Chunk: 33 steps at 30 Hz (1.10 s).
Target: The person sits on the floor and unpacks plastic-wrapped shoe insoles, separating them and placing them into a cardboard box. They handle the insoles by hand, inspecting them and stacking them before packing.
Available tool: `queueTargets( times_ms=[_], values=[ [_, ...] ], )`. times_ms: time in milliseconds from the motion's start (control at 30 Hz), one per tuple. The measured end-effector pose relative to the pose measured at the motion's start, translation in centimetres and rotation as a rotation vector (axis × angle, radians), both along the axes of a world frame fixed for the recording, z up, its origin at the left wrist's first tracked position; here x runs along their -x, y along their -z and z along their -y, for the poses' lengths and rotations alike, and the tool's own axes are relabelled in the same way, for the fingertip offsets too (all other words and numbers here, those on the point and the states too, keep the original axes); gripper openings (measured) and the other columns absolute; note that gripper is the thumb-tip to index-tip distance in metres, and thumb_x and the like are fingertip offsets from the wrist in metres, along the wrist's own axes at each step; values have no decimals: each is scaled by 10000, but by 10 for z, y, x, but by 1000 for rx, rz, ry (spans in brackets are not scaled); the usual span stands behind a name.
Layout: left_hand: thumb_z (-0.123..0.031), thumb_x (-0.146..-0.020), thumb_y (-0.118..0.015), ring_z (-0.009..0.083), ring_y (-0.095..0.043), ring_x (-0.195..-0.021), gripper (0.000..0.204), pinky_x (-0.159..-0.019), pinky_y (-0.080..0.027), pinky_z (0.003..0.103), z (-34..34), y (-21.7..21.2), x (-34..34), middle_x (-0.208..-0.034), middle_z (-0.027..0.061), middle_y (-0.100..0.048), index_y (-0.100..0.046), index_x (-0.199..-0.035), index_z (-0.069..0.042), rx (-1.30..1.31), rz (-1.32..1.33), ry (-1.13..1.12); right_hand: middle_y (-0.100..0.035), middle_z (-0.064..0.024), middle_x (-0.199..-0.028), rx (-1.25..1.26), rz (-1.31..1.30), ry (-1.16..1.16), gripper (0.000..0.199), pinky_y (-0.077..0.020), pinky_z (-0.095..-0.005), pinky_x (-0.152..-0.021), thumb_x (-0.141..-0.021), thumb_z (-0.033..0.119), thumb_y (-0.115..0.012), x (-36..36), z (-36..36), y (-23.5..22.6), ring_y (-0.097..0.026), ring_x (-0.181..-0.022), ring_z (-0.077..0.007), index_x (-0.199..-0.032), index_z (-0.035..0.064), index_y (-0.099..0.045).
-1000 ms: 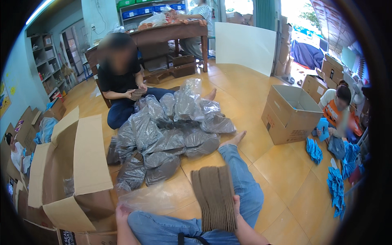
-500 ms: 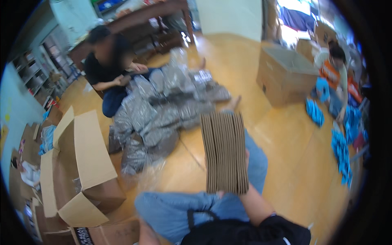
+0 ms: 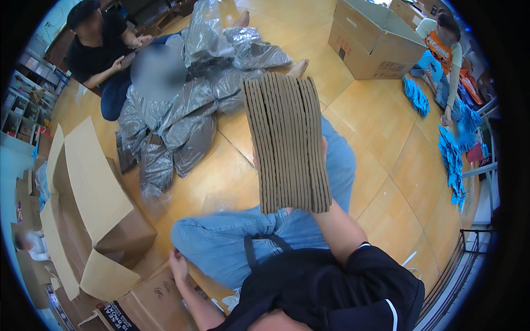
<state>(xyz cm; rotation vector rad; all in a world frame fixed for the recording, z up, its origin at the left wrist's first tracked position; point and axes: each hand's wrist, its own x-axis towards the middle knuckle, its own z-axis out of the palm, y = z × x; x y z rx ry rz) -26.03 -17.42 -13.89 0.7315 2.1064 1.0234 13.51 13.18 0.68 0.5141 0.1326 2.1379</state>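
Note:
A thick stack of flat brown pieces (image 3: 287, 143), packed edge to edge like folded fabric or soft pads, stands in front of me. My right hand (image 3: 324, 146) grips it from behind and below; only bits of the fingers show at its sides. Beside my left knee, my left hand (image 3: 178, 267) hangs low next to a closed-looking cardboard carton (image 3: 157, 295). Its fingers are loosely bent, partly hidden, with nothing visible in them. To the left stands an open cardboard box (image 3: 102, 187) with its flaps raised.
A heap of grey plastic-wrapped bundles (image 3: 190, 121) lies ahead on the tiled floor (image 3: 381, 165). One person (image 3: 99, 55) sits behind it. At the right, another person (image 3: 444, 49) sits near a large carton (image 3: 375, 49) and blue bundles (image 3: 452, 160). A metal rack (image 3: 475, 237) stands far right.
My view has tipped downward, so more of my body shows. The stack looks larger and leans slightly. My left hand has come into sight beside the carton.

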Motion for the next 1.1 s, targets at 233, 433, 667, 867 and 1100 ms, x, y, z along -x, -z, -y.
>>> queueTargets(
  times_ms=[233, 433, 667, 867, 1100],
  values=[
    [-164, -915, -598, 252, -489, -1198, 530, -1005, -412, 352, -138, -110, -105, -1323, 172, -481, -396, -1385, -23, -511, 77, 12, -583, -151, -1221, -27, 469, -9, 610, -489, -405, -930, -823, 386, -613, 10, 7, -9, -583, -1092, -287, -1305, 30, -498],
    [-754, -755, -552, 315, -309, -1368, 1093, -1107, -291, 449, -216, -153, -222, -1520, 147, -241, -108, -1508, -98, -793, 747, 336, -435, -167, -1349, -519, 1313, 94, 835, -348, -338, -1051, -765, 306, -696, 35, 32, -36, -427, -1266, -229, -1426, -18, -303],
    [-651, -823, -483, 317, -533, -1158, 817, -976, -453, 472, -211, -135, -192, -1285, 148, -519, -415, -1363, -42, -900, 1574, 38, -444, -185, -1351, -720, 1729, 382, 782, -246, -412, -1102, -942, 520, -436, 61, 55, -34, -415, -1266, -258, -1483, 7, -200],
    [-569, -720, -659, 332, -518, -1165, 923, -995, -437, 459, -194, -89, -145, -1273, 145, -505, -347, -1401, -31, -1021, 1913, 227, -473, -198, -1338, -189, 1557, 321, 800, -344, -415, -1029, -961, 642, -167, 72, 63, -17, -505, -1177, -292, -1445, 18, -289],
    [-529, -641, -733, 336, -494, -1185, 1021, -1009, -414, 454, -187, -90, -132, -1287, 154, -471, -309, -1418, -19, -1063, 1791, 215, -531, -189, -1221, -290, 1530, 133, 743, -425, -382, -940, -986, 588, -217, 80, 83, -5, -541, -1122, -271, -1389, -23, -342]
  ],
)
